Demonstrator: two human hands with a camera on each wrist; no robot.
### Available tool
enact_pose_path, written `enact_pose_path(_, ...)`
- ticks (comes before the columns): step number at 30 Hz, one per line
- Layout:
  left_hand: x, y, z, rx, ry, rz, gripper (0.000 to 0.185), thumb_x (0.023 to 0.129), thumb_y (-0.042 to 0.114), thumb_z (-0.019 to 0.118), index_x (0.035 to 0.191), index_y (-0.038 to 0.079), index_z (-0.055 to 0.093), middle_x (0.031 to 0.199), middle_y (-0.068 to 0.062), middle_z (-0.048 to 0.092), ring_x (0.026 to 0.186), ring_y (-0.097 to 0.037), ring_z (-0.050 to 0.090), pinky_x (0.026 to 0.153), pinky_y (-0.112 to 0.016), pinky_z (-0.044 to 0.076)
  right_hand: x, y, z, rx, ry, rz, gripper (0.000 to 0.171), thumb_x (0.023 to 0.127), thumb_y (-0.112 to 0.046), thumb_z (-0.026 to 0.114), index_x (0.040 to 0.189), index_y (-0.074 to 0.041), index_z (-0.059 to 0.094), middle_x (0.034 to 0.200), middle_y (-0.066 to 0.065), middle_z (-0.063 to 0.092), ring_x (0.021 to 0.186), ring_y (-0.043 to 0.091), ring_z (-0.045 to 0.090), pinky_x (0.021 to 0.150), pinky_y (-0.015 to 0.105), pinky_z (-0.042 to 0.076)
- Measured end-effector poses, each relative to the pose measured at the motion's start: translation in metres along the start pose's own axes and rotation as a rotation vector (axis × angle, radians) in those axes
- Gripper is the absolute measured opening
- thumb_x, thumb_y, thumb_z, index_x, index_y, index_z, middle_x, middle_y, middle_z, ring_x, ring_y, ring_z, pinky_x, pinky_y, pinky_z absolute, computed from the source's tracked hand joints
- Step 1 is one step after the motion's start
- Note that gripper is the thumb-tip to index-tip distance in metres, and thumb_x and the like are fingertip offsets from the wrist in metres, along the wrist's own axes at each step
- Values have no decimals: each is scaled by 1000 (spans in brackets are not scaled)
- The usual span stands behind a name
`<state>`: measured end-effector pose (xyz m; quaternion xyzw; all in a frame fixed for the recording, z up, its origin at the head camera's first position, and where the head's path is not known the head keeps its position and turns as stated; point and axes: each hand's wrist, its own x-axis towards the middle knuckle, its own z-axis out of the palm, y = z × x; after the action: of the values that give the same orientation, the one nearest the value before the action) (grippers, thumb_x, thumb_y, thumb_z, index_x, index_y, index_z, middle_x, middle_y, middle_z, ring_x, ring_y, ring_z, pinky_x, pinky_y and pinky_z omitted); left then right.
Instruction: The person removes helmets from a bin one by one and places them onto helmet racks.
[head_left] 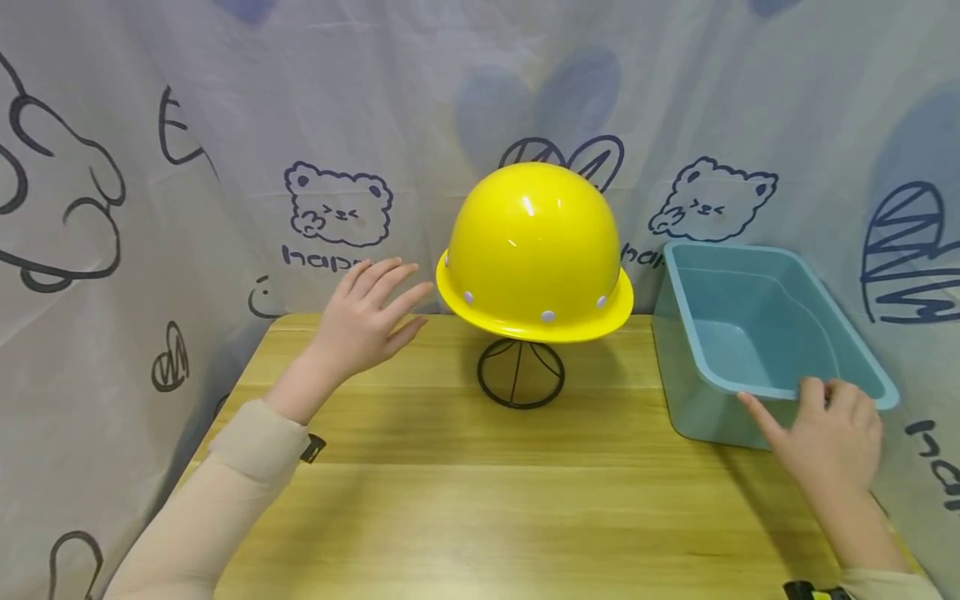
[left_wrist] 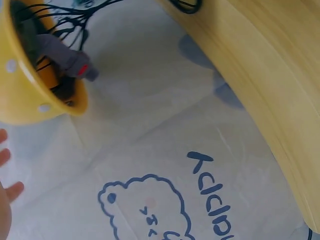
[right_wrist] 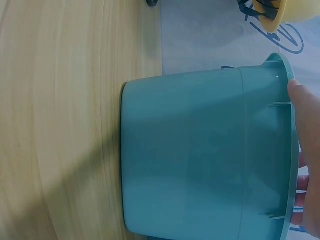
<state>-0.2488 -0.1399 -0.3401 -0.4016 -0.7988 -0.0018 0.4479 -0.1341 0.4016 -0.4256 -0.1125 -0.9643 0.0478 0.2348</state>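
The left hand (head_left: 365,321) is up in the air with its fingers spread out and straight, and it holds nothing. Just to the right of its fingertips sits the shiny round yellow plastic hard hat (head_left: 535,252), close but not touching. The hat rests on a thin black wire stand (head_left: 521,373), which stands on the light wooden table (head_left: 465,492) below and to the right of that hand. The left wrist view shows the hat's brim (left_wrist: 30,107) from below, with dark straps inside, and a few fingertips (left_wrist: 14,190) at the edge. The right hand (head_left: 832,437) rests on the near rim of the blue-green plastic tub (head_left: 757,333), with its fingers curled over the edge and its pointer finger stretched along the side. The tub sits on the table, to the right of the hat, well apart from the left hand. Behind both hands hangs a pale cloth with drawn bears (head_left: 341,208).
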Motion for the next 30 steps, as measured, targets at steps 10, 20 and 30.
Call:
enact_pose_path(10,-20,13,-27,-46,-187,-228,62,98,64,30,142,24,49,149,-12,46,140,-36,37,113,-66,25,-3,1,-1,25,28,7,84,85,-66,57,116,11,42,116,39,39,106,55,37,84,63,32)
enact_pose_path(20,-42,28,-46,-119,-418,-606,74,90,56,58,154,36,25,163,-8,20,151,-35,14,114,-71,11,-9,11,-14,76,-12,56,73,92,-60,53,120,8,49,124,36,41,115,56,36,94,64,31)
enact_pose_path(30,-79,29,-49,-110,-485,-917,74,94,67,40,156,36,13,165,-11,5,152,-40,-1,110,-77,1,-4,-3,-39,144,-76,68,70,97,-58,45,121,7,52,131,37,41,119,57,34,96,67,32)
